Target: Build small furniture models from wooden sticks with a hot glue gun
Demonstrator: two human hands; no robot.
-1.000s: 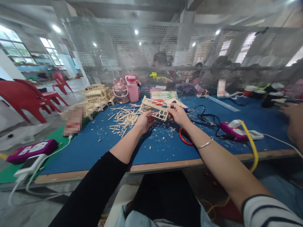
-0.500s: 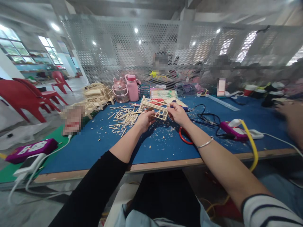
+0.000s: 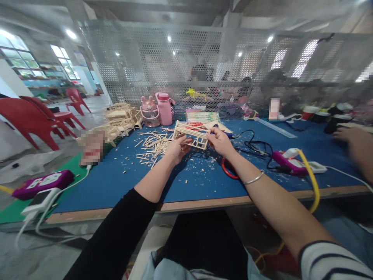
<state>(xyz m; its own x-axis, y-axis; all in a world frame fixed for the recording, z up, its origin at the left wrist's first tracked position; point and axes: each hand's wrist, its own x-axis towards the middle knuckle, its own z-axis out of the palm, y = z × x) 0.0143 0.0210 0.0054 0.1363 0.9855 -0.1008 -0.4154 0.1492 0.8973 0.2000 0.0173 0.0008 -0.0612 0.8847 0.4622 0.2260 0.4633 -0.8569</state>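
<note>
Stick frame (image 3: 190, 132) held above table (image 3: 198, 192), just right of loose sticks (image 3: 159, 146). Left hand (image 3: 176, 151) gripping its near side; right hand (image 3: 219, 140) pinching end farther from loose sticks. Behind loose sticks: pink bottle (image 3: 164, 111). Left of them: stacked wooden frames (image 3: 122, 116).

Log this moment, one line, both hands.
left hand: holding stick frame | right hand: pinching at frame's right end | loose sticks: on blue tabletop, left of frame

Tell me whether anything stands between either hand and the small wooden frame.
Nothing visible does: the left hand and the right hand both hold the wooden frame directly, above the blue tabletop.
</note>
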